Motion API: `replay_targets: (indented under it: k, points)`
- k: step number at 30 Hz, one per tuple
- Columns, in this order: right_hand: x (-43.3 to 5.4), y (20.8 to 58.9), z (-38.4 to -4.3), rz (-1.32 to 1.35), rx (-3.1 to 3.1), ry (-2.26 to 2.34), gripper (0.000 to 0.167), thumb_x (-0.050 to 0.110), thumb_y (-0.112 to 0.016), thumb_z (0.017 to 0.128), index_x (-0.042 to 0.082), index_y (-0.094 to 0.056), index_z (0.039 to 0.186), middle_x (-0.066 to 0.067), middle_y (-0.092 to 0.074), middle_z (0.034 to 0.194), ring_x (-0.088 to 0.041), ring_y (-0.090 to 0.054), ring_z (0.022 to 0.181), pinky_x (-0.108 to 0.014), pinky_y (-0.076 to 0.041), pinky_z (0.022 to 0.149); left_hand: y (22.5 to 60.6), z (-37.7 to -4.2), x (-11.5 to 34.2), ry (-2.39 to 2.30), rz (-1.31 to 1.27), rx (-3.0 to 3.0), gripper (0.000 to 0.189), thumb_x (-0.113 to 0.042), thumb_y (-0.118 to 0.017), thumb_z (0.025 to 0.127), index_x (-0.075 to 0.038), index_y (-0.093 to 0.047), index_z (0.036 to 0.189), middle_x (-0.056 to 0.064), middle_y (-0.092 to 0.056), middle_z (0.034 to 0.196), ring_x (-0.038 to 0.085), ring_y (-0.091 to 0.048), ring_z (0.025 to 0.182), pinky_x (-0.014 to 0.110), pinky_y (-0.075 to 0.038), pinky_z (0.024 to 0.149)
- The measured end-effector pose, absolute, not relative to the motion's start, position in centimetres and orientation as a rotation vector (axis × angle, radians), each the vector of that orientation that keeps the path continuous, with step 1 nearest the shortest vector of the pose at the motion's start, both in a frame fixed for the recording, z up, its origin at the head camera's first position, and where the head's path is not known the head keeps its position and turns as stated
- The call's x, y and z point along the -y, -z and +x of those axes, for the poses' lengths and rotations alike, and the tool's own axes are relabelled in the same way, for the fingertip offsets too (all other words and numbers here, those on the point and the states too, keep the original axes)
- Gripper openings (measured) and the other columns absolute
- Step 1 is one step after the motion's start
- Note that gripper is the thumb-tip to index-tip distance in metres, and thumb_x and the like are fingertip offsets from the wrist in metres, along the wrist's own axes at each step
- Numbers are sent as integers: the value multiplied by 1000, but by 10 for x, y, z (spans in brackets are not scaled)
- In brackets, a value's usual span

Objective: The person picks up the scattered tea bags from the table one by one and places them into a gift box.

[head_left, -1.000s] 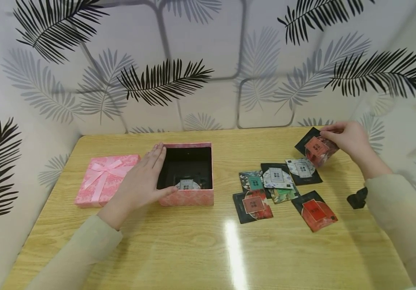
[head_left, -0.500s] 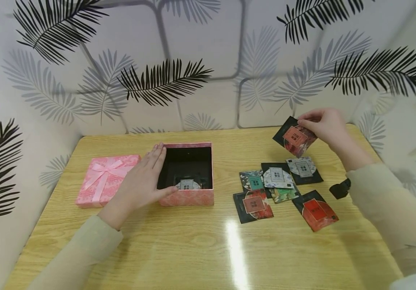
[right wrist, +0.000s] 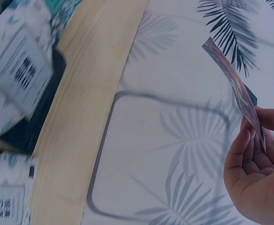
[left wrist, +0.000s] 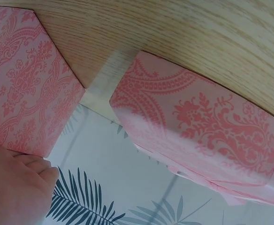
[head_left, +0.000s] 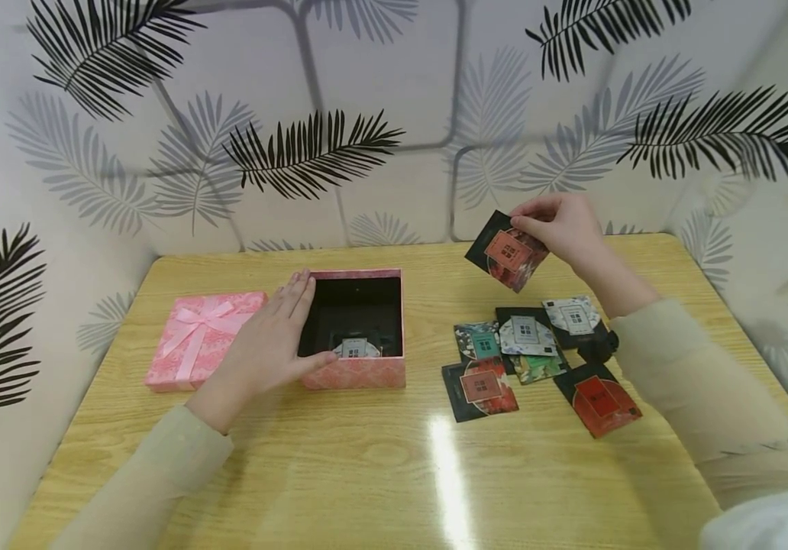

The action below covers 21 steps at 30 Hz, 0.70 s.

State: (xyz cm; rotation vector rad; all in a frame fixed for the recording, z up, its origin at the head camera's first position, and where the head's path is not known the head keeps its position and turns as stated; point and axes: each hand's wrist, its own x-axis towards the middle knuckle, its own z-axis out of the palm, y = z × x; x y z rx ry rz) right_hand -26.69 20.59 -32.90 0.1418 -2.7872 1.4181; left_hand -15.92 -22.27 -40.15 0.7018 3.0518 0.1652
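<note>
A dark sachet with a reddish print (head_left: 508, 250) is pinched between thumb and fingers of my right hand (head_left: 562, 225), raised above the table's back part. The right wrist view has this sachet (right wrist: 238, 86) nearly edge-on. My left hand (head_left: 263, 347) rests on the open pink box (head_left: 356, 374), fingers along its left rim and thumb over the front edge. Inside the dark box lies a sachet with a pale label (head_left: 355, 348). In the left wrist view, fingertips of the left hand (left wrist: 17, 187) touch the rim of the patterned box (left wrist: 29, 79).
Left of the box lies its pink lid (head_left: 205, 340) with a ribbon bow. Several sachets (head_left: 524, 336) lie partly overlapping on the right of the wooden table (head_left: 339, 466), a red one (head_left: 600, 399) nearest the right forearm. A leaf-patterned backdrop (head_left: 394, 191) rises behind the table.
My right hand has carried the pinched sachet leftward and slightly upward, from the table's right back toward the box. The left hand and the box have stayed in place.
</note>
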Motion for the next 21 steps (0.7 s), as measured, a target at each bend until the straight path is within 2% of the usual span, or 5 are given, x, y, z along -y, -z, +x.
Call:
replay_targets:
  k: [9, 15, 17, 21]
  points:
    - [-166, 325, -264, 259, 2719, -1543, 23, 16, -73, 102, -1, -79, 115, 17, -73, 78, 3, -65, 67, -17, -55, 60, 401, -159, 223, -129, 717, -3059, 114, -69, -61, 95, 3, -12, 168, 21, -10, 178, 37, -13, 167, 52, -22, 134]
    - [-141, 324, -263, 323, 2706, -1602, 24, 15, -73, 101, -2, -79, 117, 14, -74, 82, 5, -65, 71, -14, -55, 63, 400, -159, 223, -111, 714, -3058, 114, -69, -61, 95, 3, -13, 168, 21, -11, 178, 37, -13, 167, 52, -23, 134]
    - [-134, 325, -263, 340, 2713, -1603, 24, 15, -73, 102, -2, -79, 117, 11, -76, 85, 6, -66, 72, -14, -55, 65, 400, -159, 223, -109, 710, -3056, 114, -69, -61, 95, 4, -13, 168, 21, -11, 178, 37, -13, 167, 52, -23, 134]
    - [-116, 327, -262, 361, 2719, -1633, 23, 15, -72, 102, -1, -79, 117, -3, -80, 94, 3, -66, 73, -15, -55, 66, 398, -159, 222, -113, 708, -3053, 114, -68, -63, 95, 4, -13, 168, 22, -11, 178, 38, -13, 167, 52, -23, 134]
